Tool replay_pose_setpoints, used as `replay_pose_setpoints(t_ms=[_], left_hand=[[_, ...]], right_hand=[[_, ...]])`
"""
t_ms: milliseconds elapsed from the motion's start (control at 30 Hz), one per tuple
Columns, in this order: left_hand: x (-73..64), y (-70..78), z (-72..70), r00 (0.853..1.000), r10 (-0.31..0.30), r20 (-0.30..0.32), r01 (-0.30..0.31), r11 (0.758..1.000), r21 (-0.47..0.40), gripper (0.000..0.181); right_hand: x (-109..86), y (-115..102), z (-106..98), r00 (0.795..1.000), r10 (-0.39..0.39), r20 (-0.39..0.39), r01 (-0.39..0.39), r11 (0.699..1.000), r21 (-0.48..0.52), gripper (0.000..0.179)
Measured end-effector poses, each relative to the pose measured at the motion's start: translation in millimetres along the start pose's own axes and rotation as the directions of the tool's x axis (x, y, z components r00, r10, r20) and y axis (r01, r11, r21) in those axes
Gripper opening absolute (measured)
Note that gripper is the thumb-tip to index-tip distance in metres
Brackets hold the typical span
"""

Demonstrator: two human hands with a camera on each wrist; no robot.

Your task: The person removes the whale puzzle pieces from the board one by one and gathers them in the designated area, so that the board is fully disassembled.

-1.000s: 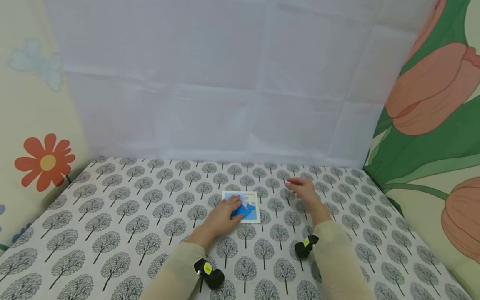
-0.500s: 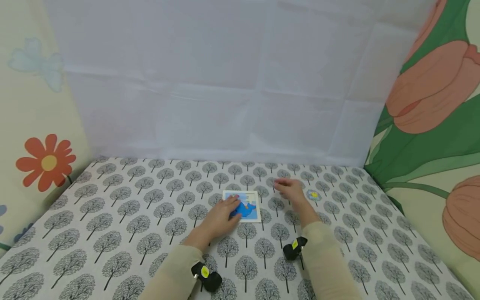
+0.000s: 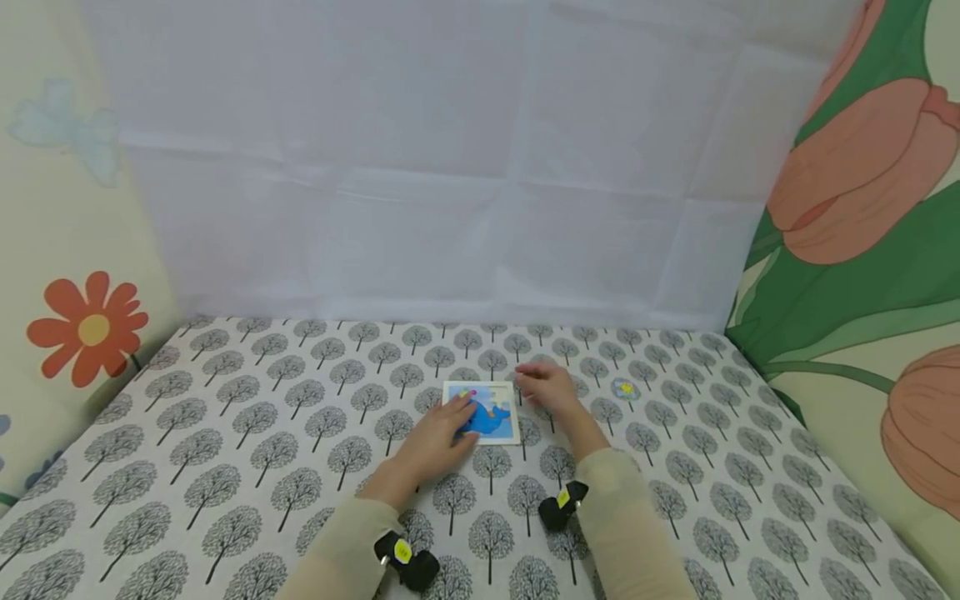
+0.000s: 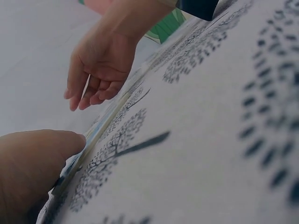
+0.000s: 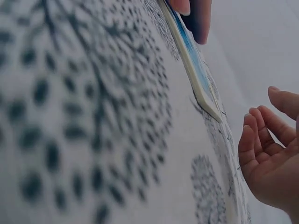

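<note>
A square picture board [image 3: 496,429] with a pale border and a blue whale on it lies flat on the tablecloth. My left hand [image 3: 438,437] rests on its left part with fingers extended, hiding some of the picture. In the left wrist view, the left thumb [image 4: 70,140] is at the board's near edge. Just off the board's far right corner, my right hand [image 3: 546,387] hovers with loosely bent fingers. The right wrist view shows nothing between those fingers [image 5: 252,135]. Farther right lies a small light-blue piece [image 3: 624,389] with a yellow middle.
The table wears a white cloth [image 3: 300,467] printed with black trees. A white sheet [image 3: 450,208] hangs behind it. Flower-patterned walls stand on the left and right. Each sleeve carries a black wrist camera [image 3: 562,504].
My right hand has moved left, from over the right side of the table to the board's right edge. The small light-blue piece has come into view behind it. The left hand stays on the board.
</note>
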State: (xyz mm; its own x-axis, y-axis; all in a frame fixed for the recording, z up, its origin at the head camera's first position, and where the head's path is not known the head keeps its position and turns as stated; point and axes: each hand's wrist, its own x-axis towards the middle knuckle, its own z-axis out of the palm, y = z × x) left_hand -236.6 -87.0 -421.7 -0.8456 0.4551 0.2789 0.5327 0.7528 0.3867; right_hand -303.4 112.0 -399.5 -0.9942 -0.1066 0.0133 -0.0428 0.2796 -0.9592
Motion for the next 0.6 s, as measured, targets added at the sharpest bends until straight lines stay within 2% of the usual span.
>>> replay_pose_setpoints(t_ms=[133,367,600], left_hand=[[-1.7,-0.2,-1.1,1.0,0.002,-0.012,-0.002,1.0,-0.005,0.047],[-1.2,-1.0,0.5,1.0,0.005,-0.019,-0.005,1.0,0.002,0.048],[-1.4,-1.6,1.7,1.0,0.015,-0.018,-0.015,1.0,0.022,0.048]], right_hand=[[0.3,1,9,0.999,-0.014,0.033,0.014,1.0,0.01,0.03],[1.4,2,19,0.999,0.031,0.039,-0.033,0.998,0.052,0.028],[0.7,6,24,0.999,0.036,0.029,-0.036,0.999,-0.013,0.026]])
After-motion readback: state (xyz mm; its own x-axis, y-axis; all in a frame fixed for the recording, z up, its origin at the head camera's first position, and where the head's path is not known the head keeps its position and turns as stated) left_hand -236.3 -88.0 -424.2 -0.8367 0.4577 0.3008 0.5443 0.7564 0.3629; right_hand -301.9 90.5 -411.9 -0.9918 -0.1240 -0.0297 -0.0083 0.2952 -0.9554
